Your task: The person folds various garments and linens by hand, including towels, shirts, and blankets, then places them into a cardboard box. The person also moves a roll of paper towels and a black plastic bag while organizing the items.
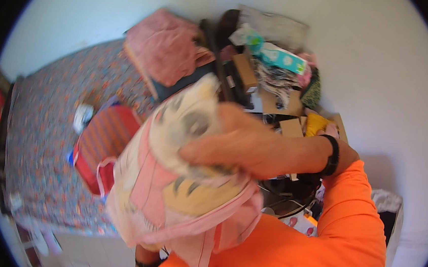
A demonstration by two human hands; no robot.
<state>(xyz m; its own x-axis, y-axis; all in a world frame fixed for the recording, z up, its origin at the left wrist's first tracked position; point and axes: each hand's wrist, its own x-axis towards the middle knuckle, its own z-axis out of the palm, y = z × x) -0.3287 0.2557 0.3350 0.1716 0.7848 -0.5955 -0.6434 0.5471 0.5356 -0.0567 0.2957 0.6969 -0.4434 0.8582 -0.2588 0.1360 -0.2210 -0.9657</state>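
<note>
My right hand (232, 142) grips the upper part of a soft pink and cream fabric bag (193, 196) printed with cartoon animal faces. Its thumb lies across a grey and white patch on the front, and the fingers are blurred. The bag hangs tilted before my orange-sleeved body, its pink lower edge and a loose flap pointing downward. My left wrist, with a dark band, shows at the bottom edge; the left hand itself is hidden behind the bag.
Left lies a bed with a patterned mattress (51, 165), a striped red bag (107, 135) on it. A pink blanket (164, 49) is heaped behind. Cardboard boxes (246, 73), a teal pack (281, 57), a grey pillow (273, 26) and yellow cloth (318, 124) crowd the wall side.
</note>
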